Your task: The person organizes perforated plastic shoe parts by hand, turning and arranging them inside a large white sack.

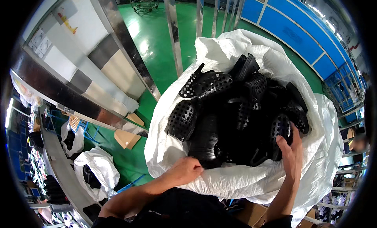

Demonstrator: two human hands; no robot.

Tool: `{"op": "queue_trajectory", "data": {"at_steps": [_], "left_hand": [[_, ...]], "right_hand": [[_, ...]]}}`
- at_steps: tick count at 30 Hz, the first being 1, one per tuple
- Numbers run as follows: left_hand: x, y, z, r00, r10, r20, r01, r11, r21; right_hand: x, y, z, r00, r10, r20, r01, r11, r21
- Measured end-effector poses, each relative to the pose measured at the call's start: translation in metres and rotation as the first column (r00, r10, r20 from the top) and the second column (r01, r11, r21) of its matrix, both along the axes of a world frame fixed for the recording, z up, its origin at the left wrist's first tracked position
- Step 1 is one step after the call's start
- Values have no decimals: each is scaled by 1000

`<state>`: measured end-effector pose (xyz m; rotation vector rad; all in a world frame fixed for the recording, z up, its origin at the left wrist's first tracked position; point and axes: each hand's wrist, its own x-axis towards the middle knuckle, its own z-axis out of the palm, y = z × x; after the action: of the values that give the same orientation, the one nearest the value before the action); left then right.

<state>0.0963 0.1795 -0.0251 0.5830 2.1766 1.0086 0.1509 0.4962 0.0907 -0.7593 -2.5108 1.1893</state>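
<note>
A large white woven sack (172, 155) stands open in front of me, heaped with black clogs that have rows of round holes. My right hand (291, 151) reaches over its near right side, thumb and fingers closed around a black clog (280, 129). At the near left rim, my left hand (183, 171) is curled with its fingers on the sack's edge. Other clogs (182, 118) lie tilted every way along the left, and another clog (214, 83) rests toward the far side. Deep shadow hides the middle of the pile.
Metal posts (172, 31) rise beyond the sack and at its left. Two smaller white sacks (98, 169) with dark contents sit at lower left beside a grey conveyor (61, 165). Cardboard (127, 138) lies on the green floor. Blue panels (290, 27) stand at far right.
</note>
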Motion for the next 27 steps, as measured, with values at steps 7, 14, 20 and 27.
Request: {"op": "queue_trajectory", "data": {"at_steps": [7, 14, 20, 27], "left_hand": [[-7, -27, -32, 991, 38, 129, 12, 933, -361], [0, -9, -43, 981, 189, -36, -192, 956, -222], [5, -10, -60, 944, 327, -52, -331, 938, -102], [1, -7, -60, 894, 376, 245, -411, 905, 112]], "right_hand": [[-7, -9, 6, 933, 318, -168, -355, 746, -563], [-117, -67, -43, 510, 828, 233, -829, 546, -125], [-158, -78, -45, 382, 813, 439, -800, 529, -284], [-186, -72, -39, 187, 809, 558, -634, 533, -561]]}}
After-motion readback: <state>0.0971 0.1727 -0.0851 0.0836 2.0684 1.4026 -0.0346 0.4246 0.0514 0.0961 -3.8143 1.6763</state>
